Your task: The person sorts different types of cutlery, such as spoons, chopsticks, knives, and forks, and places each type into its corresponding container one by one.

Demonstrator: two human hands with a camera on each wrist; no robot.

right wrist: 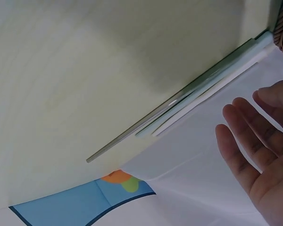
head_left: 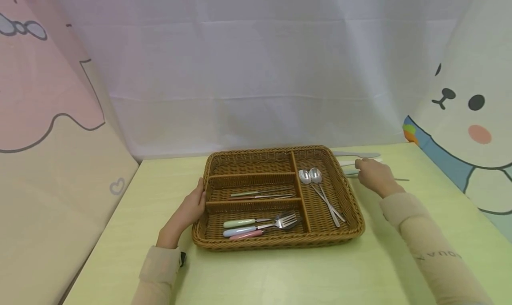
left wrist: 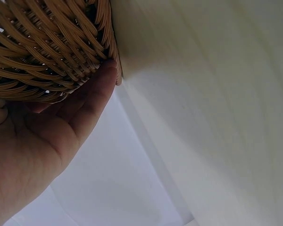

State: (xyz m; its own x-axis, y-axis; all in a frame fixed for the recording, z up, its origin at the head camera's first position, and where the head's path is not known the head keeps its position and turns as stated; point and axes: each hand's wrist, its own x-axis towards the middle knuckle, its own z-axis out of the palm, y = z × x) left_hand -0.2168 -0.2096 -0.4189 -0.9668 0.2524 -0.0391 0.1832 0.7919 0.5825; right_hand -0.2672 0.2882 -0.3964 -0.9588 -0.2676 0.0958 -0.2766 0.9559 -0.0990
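Observation:
A brown wicker cutlery basket (head_left: 276, 243) stands on the table. My left hand (head_left: 193, 206) touches its outer left wall with extended fingers (left wrist: 92, 101). In the basket's right compartment lie two metal spoons (head_left: 316, 176). Forks (head_left: 286, 220) with green, blue and pink handles fill the front compartment; slim utensils (head_left: 262, 195) lie in the middle one. My right hand (head_left: 375, 176) hovers beside several utensils right of the basket, its fingers (right wrist: 238, 160) loosely spread and holding nothing. Among these are a long flat silver utensil (head_left: 356, 154), a light green one (right wrist: 155, 127) and a thin grey stick (right wrist: 118, 140).
The basket's back left compartment (head_left: 252, 168) shows bare wicker. Behind the pale yellow-green table (head_left: 256, 278) hangs a white cloth (head_left: 240, 82). Printed cartoon cloths stand at the left (head_left: 36, 118) and right (head_left: 472, 154).

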